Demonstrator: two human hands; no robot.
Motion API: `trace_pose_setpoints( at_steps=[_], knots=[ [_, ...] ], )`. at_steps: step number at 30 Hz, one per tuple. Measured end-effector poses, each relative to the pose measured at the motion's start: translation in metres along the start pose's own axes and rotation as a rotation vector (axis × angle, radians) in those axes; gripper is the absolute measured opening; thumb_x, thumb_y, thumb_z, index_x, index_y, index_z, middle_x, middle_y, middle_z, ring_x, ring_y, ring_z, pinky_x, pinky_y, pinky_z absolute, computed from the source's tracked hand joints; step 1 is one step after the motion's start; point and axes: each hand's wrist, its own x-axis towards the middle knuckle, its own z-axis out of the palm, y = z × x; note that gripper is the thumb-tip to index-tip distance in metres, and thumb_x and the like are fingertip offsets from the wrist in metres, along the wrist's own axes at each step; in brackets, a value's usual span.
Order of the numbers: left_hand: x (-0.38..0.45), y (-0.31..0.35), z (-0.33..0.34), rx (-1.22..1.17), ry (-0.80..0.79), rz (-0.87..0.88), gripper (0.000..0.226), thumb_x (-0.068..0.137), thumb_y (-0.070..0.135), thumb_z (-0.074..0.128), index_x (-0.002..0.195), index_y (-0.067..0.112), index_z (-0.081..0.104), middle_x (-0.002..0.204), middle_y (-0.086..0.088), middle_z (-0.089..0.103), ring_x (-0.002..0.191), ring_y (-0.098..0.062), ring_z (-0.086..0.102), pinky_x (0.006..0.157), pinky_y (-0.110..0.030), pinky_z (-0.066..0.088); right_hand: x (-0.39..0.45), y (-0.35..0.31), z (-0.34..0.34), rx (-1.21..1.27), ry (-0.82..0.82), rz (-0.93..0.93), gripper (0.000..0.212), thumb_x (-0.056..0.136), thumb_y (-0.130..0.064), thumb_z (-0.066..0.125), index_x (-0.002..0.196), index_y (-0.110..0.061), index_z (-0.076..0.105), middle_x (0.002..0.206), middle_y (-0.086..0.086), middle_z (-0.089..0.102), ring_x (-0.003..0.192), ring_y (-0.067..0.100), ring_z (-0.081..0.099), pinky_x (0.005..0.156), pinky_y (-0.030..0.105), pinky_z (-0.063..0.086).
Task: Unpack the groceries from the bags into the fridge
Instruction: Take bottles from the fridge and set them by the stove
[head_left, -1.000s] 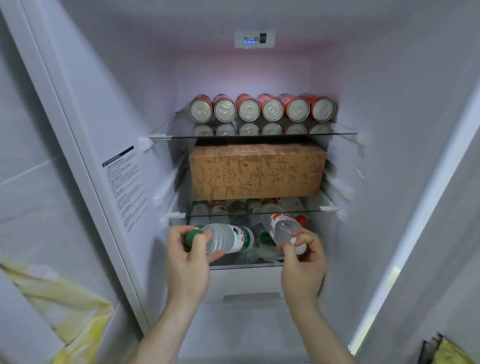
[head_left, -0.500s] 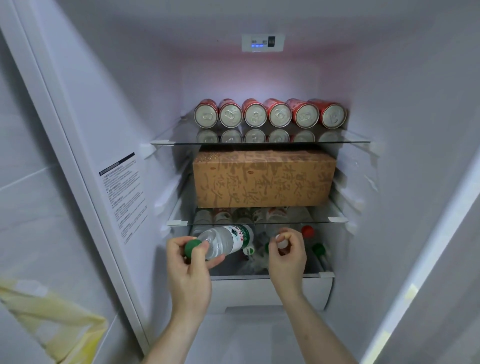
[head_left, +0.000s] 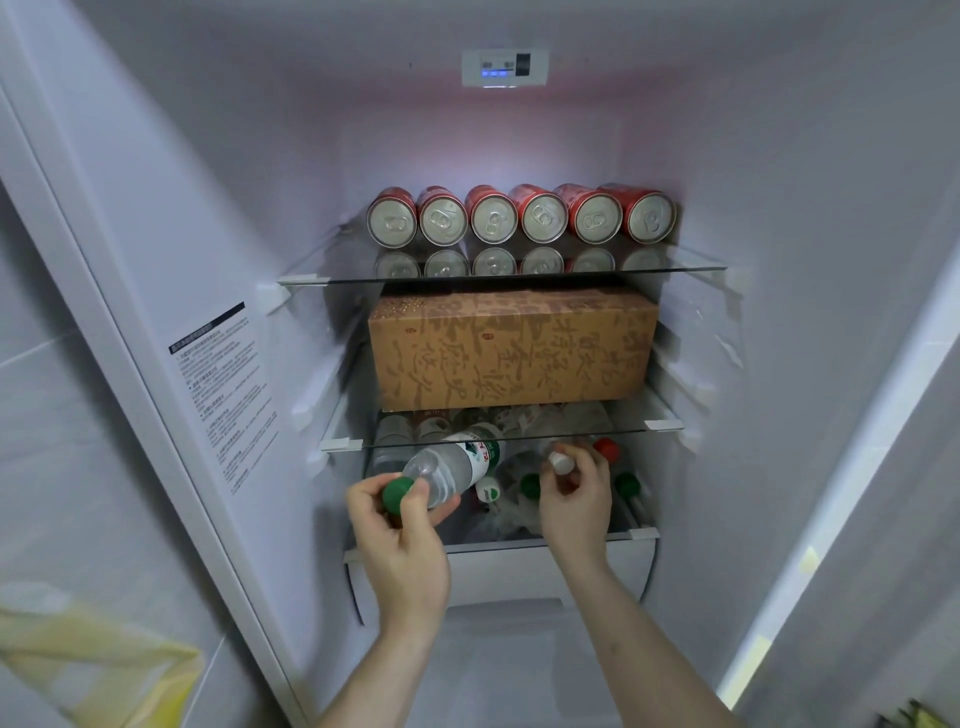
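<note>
Left hand (head_left: 402, 540) grip clamped on clear green-capped bottle (head_left: 447, 470), right hand (head_left: 574, 499) grip pinching white-capped bottle (head_left: 561, 462)

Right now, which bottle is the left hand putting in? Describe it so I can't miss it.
Look at the lowest glass shelf, under the brown box. The left hand holds a clear bottle at its far left, angled inward. Only it carries a green-and-white label.

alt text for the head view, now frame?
Two hands slide water bottles onto the fridge's lowest shelf: left hand grips a green-capped bottle, right hand pinches a white cap. Above: brown box, red cans.
</note>
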Motion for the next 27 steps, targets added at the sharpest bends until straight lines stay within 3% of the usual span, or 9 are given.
trace_pose_setpoints(
  at_steps=[2, 5, 10, 16, 21, 27],
  knots=[
    [-0.003, -0.012, 0.002, -0.028, 0.012, -0.012, 0.013, 0.089, 0.018, 0.056, 0.101, 0.017, 0.051, 0.101, -0.006, 0.051, 0.092, -0.027, 0.068, 0.075, -0.030, 0.063, -0.006, 0.002, -0.002, 0.037, -0.032, 0.014, 0.030, 0.094, -0.009, 0.071, 0.121, -0.020, 0.069, 0.131, -0.005, 0.053, 0.101, 0.002, 0.058, 0.091, 0.016, 0.046],
    [-0.007, -0.027, 0.009, -0.022, -0.007, -0.009, 0.017, 0.089, 0.017, 0.057, 0.104, 0.018, 0.049, 0.102, -0.005, 0.054, 0.089, -0.017, 0.068, 0.081, -0.033, 0.062, -0.012, 0.003, -0.003, 0.076, -0.063, 0.034, 0.042, 0.094, -0.009, 0.071, 0.133, -0.025, 0.065, 0.132, -0.009, 0.050, 0.106, -0.001, 0.062, 0.091, 0.016, 0.050],
    [-0.009, -0.054, 0.010, 0.149, -0.165, -0.070, 0.022, 0.098, 0.023, 0.062, 0.106, 0.022, 0.041, 0.097, -0.015, 0.063, 0.086, -0.027, 0.071, 0.080, -0.042, 0.058, -0.015, 0.005, -0.003, 0.056, -0.097, 0.046, 0.050, 0.096, -0.012, 0.069, 0.141, -0.030, 0.059, 0.133, -0.011, 0.049, 0.113, 0.007, 0.062, 0.100, 0.030, 0.053],
    [-0.003, -0.072, 0.015, 0.389, -0.340, -0.259, 0.030, 0.101, 0.026, 0.059, 0.113, 0.024, 0.032, 0.090, -0.003, 0.067, 0.080, -0.026, 0.069, 0.081, -0.059, 0.057, -0.012, 0.004, -0.006, 0.023, -0.128, 0.059, 0.054, 0.096, -0.009, 0.066, 0.144, -0.033, 0.055, 0.133, -0.009, 0.050, 0.119, 0.012, 0.060, 0.104, 0.036, 0.053],
    [0.017, -0.071, 0.025, 0.513, -0.399, -0.309, 0.054, 0.096, 0.038, 0.054, 0.142, 0.040, 0.025, 0.088, 0.002, 0.074, 0.078, -0.023, 0.073, 0.077, -0.054, 0.061, -0.009, 0.004, -0.005, 0.004, -0.133, 0.069, 0.054, 0.097, -0.009, 0.064, 0.145, -0.032, 0.055, 0.136, -0.007, 0.051, 0.126, 0.016, 0.057, 0.108, 0.041, 0.050],
    [0.031, -0.060, 0.040, 0.652, -0.480, -0.285, 0.049, 0.099, 0.045, 0.056, 0.135, 0.026, 0.028, 0.099, -0.004, 0.069, 0.083, -0.022, 0.070, 0.076, -0.046, 0.060, -0.008, 0.004, -0.002, 0.005, -0.129, 0.071, 0.053, 0.098, -0.007, 0.062, 0.146, -0.028, 0.054, 0.140, -0.004, 0.051, 0.130, 0.019, 0.055, 0.111, 0.046, 0.049]
  ],
)
